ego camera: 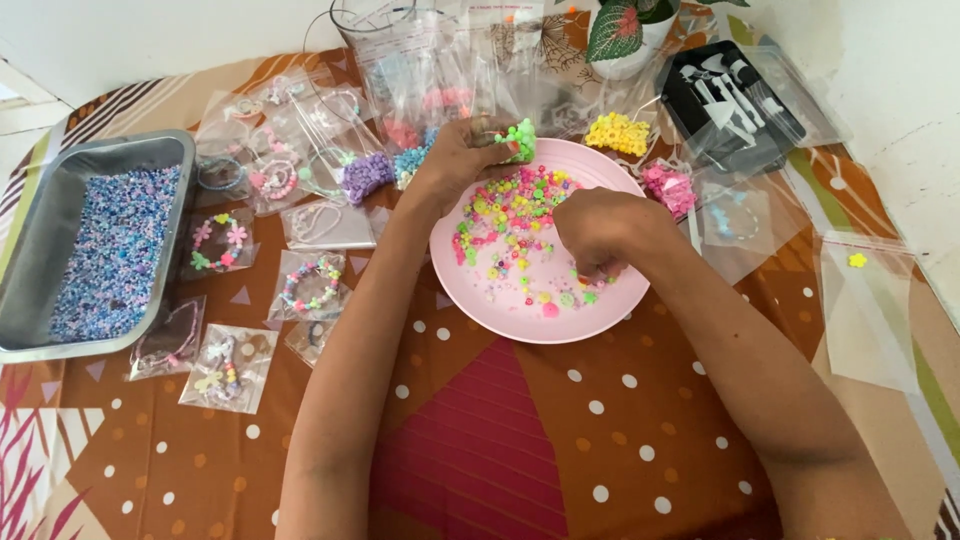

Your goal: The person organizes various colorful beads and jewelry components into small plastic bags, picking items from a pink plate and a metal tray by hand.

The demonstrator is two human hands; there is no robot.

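A round pink plate (520, 320) sits in the middle of the table with several small colourful beads (510, 215) scattered on it. My left hand (462, 152) hovers over the plate's far rim, closed on a small clear bag of green beads (520, 138). My right hand (598, 230) rests on the plate's right side, fingertips pinched down among the beads; whether a bead is between them is hidden.
A grey metal tray (40, 225) of blue and purple beads stands at the left. Clear bags with beaded bracelets (312, 285) lie between tray and plate. Bags of purple (367, 176), yellow (617, 132) and pink beads (669, 187), a black tool set (735, 100) and a potted plant (630, 30) lie behind.
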